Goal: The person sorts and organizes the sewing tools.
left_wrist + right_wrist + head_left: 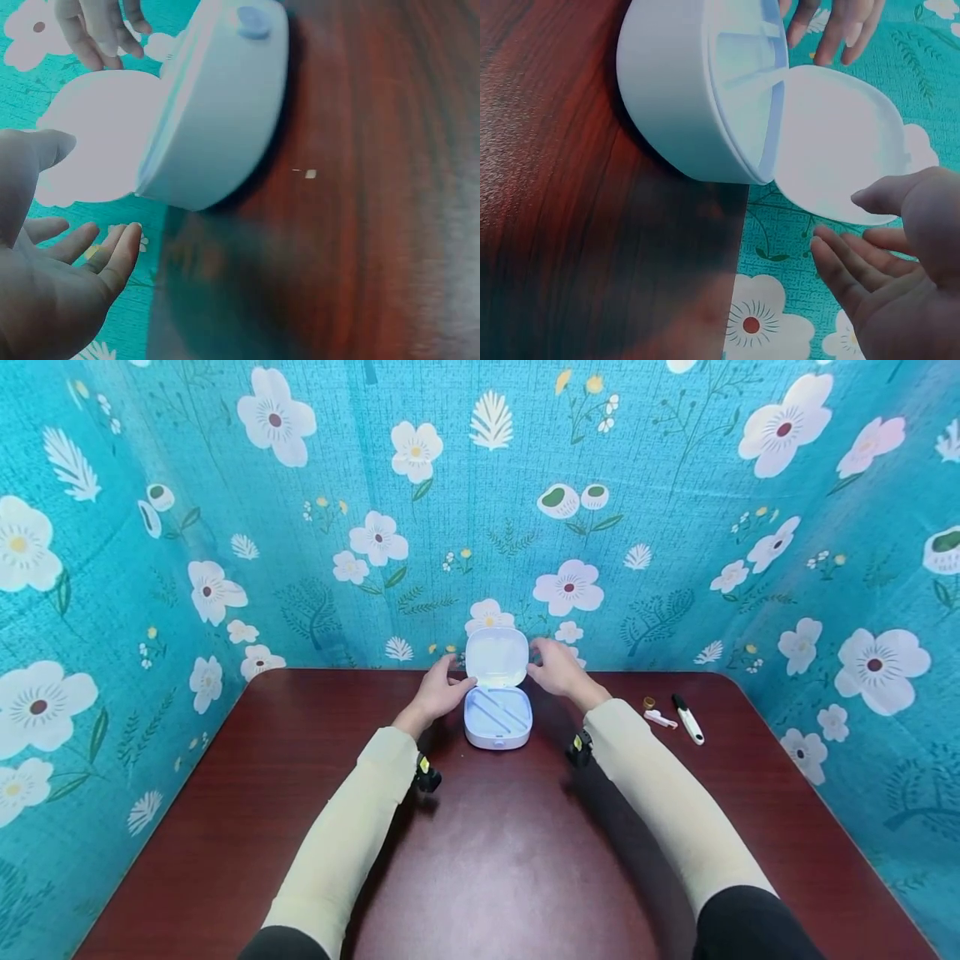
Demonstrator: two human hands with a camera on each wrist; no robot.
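Observation:
A pale lavender lunch-box-like case (498, 739) sits near the table's far edge, its lid (497, 653) raised upright at the back. Slanting dividers (754, 84) cross the tray inside, and a round-cornered clasp (253, 22) is on the front wall. My left hand (442, 689) is at the left side of the case, thumb by the hinge side of the lid, fingers spread apart. On the other side, my right hand (557, 667) stands beside the lid's right edge, thumb in front of it and fingers loosely bent. Neither hand grips the lid.
To the right on the dark red table (495, 860) lie a small yellowish ring (648, 702), a small white item (660, 718) with a reddish tip, and a black-and-white knife-like tool (688, 720). A flowered turquoise curtain (465, 527) stands right behind the table's far edge.

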